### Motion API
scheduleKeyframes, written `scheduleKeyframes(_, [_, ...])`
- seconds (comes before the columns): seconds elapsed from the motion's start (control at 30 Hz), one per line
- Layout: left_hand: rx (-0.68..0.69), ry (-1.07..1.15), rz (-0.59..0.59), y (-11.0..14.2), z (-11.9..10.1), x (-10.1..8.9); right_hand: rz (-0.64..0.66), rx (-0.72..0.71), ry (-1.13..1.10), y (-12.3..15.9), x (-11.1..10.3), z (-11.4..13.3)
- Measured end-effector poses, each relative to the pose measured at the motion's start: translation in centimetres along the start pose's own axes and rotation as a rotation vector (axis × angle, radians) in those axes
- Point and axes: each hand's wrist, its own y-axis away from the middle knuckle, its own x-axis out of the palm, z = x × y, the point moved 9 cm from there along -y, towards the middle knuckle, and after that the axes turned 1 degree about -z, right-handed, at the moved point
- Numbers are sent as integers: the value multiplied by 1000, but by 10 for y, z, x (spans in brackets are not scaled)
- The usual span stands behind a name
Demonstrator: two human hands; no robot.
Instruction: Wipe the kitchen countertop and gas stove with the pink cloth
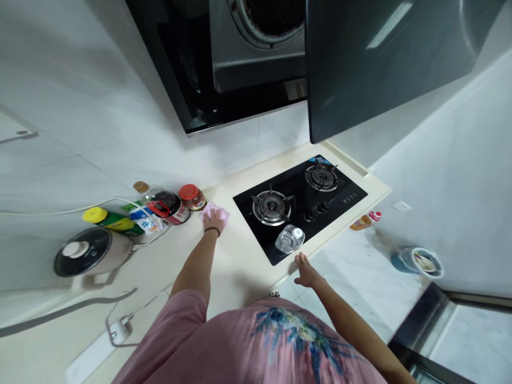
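My left hand (pixel 213 220) presses a pink cloth (pixel 223 214) against the countertop, fingers stretched forward over it. Just beyond the cloth stands a red-lidded jar (pixel 193 198), close to my fingertips. My right hand (pixel 306 272) is at the counter's front edge, fingers extended and holding nothing that I can see. Near it, a clear plastic bottle (pixel 290 239) with a white cap is on the front left corner of the black gas hob (pixel 294 205). The hob has two burners.
Left along the wall are a dark jar with a red lid (pixel 172 207), a yellow-capped green container (pixel 114 221), a packet (pixel 146 218) and a lidded electric pot (pixel 94 250). A power strip (pixel 96 352) lies nearer. The range hood panel (pixel 384 64) hangs overhead. A bucket (pixel 416 262) stands on the floor.
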Motion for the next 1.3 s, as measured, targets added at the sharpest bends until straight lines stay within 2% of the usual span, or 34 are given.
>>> scheduleKeyframes(0.2, [-88,39,-64,47,61,5,-11,-26,21,-7,7,-10])
scheduleKeyframes(0.4, [-357,81,-127,103,158,-11,-51,-50,126,-18,11,-22])
scheduleKeyframes(0.47, [-454,105,-140,120,185,-17,-58,-77,138,-20,12,-23])
scheduleKeyframes(0.53, [-512,131,-149,131,198,-21,-67,-101,136,-21,13,-24])
scheduleKeyframes(0.6, [-538,150,-159,134,197,-23,-75,-112,125,-21,13,-25])
scheduleKeyframes(0.7, [-530,155,-167,123,173,-21,-63,-97,116,-19,13,-24])
scheduleKeyframes(0.77, [-476,153,-152,108,142,-14,-49,-78,116,-17,13,-22])
scheduleKeyframes(0.87, [-319,149,-113,89,75,6,-40,-61,94,-14,10,-18])
scheduleKeyframes(0.93, [-196,146,-89,88,22,25,-45,-65,69,-13,7,-15])
scheduleKeyframes(1.0, [-83,140,-70,98,-29,47,-61,-86,54,-12,3,-10])
scheduleKeyframes(1.07, [66,116,-59,118,-77,71,-77,-98,64,-11,0,-7])
scheduleKeyframes(1.13, [185,92,-34,145,-111,95,-81,-88,84,-11,-1,-7])
scheduleKeyframes(1.2, [256,74,-16,171,-126,117,-80,-78,99,-12,0,-9])
scheduleKeyframes(1.3, [352,56,-18,200,-125,135,-95,-104,99,-14,1,-13])
